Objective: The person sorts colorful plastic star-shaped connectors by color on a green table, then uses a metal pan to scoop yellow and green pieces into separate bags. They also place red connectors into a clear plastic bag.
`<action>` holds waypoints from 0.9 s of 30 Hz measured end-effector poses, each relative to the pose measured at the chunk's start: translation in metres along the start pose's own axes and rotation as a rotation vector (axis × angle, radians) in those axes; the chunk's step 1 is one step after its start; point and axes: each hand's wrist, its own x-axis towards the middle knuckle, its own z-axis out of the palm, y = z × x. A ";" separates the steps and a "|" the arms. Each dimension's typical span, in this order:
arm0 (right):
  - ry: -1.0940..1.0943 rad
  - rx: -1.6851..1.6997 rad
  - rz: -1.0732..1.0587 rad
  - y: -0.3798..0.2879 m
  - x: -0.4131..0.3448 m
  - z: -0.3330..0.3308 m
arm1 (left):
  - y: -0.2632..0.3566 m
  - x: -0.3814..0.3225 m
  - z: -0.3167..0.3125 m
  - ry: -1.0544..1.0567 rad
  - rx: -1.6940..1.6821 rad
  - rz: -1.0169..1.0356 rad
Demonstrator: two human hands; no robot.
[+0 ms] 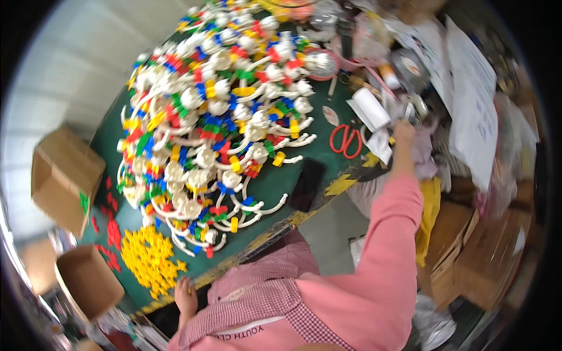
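Note:
My left hand rests at the table's near edge, beside a heap of small yellow plastic pieces. Its fingers look partly curled, and whether they hold anything is unclear. Reaching out to the right, my right hand is among clutter near a white paper roll and a crumpled white sheet; its fingertips are blurred. Before me spreads a large pile of white curved plastic parts with red, blue, green and yellow clips. Red-handled scissors and a dark phone lie between the pile and my right arm.
Small red pieces lie left of the yellow heap. Two cardboard boxes, one tilted and one open, stand at the left. A pink-rimmed round container and plastic bags crowd the far right. Cartons stand at right.

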 end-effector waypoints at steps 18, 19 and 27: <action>-1.364 1.022 -0.684 -0.139 -0.559 -0.066 | 0.029 0.029 -0.043 0.438 -0.760 0.068; -1.548 0.866 -0.619 -0.148 -0.594 -0.068 | 0.022 0.033 -0.051 0.407 -0.909 0.093; -2.207 0.393 -0.596 -0.207 -0.894 -0.010 | -0.169 0.012 -0.096 0.532 -1.721 -0.508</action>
